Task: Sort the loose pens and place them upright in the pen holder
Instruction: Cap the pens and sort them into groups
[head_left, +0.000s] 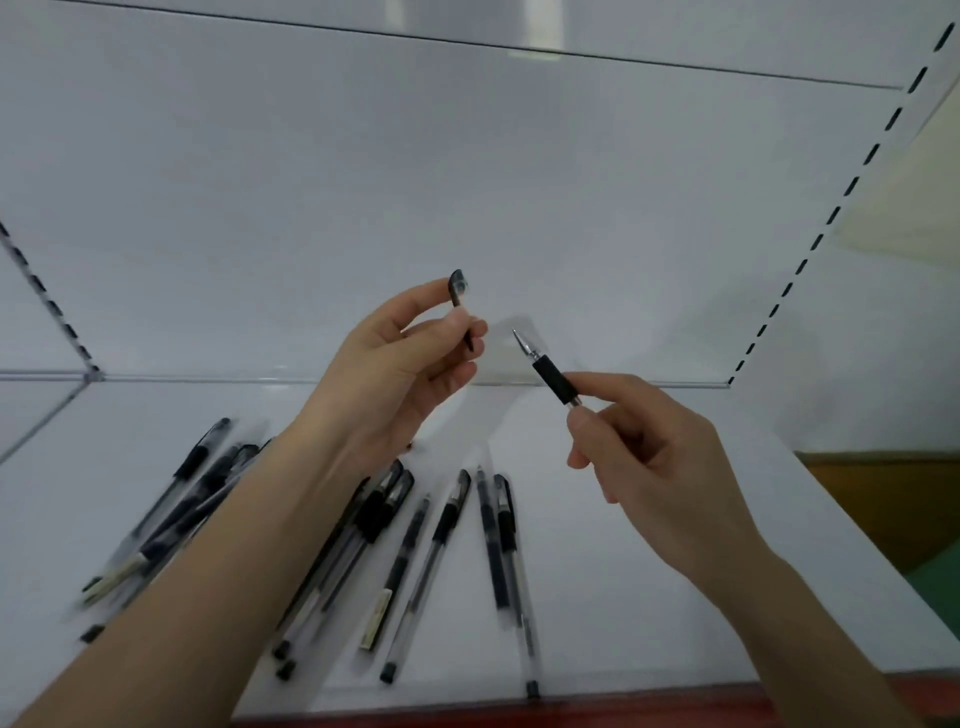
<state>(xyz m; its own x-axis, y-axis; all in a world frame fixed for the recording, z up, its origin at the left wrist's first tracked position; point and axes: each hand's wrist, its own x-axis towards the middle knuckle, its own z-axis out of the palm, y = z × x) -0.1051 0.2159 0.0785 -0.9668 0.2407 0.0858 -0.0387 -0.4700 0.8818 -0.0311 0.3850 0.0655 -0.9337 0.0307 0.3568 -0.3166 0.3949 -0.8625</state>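
Two bare hands are raised above a white shelf (623, 519), each gripping one part of a pen. The left hand (395, 374) pinches a black pen cap (459, 296) between thumb and forefinger, the cap standing nearly upright with its clip running down behind the fingertips. The right hand (639, 447) is closed around the barrel of an uncapped pen (545, 370); only the black rubber grip and the bare metal tip stick out past the fingers, the tip pointing up and to the left toward the cap. Cap and tip are near each other but apart.

Below the forearms, loose pens lie flat on the shelf, all clear-barrelled with black grips and caps. One cluster of pens (176, 514) sits to the left of the left forearm, overlapping and blurred, so I cannot count them. A second group of pens (415, 556) lies between the two forearms, fanned out roughly side by side, some touching. The rightmost pair (501, 545) lies almost parallel, just beside each other.

The shelf has a white back panel (467, 182), with slotted uprights (852, 187) at the sides. A red edge strip (571, 709) runs along the front of the shelf.
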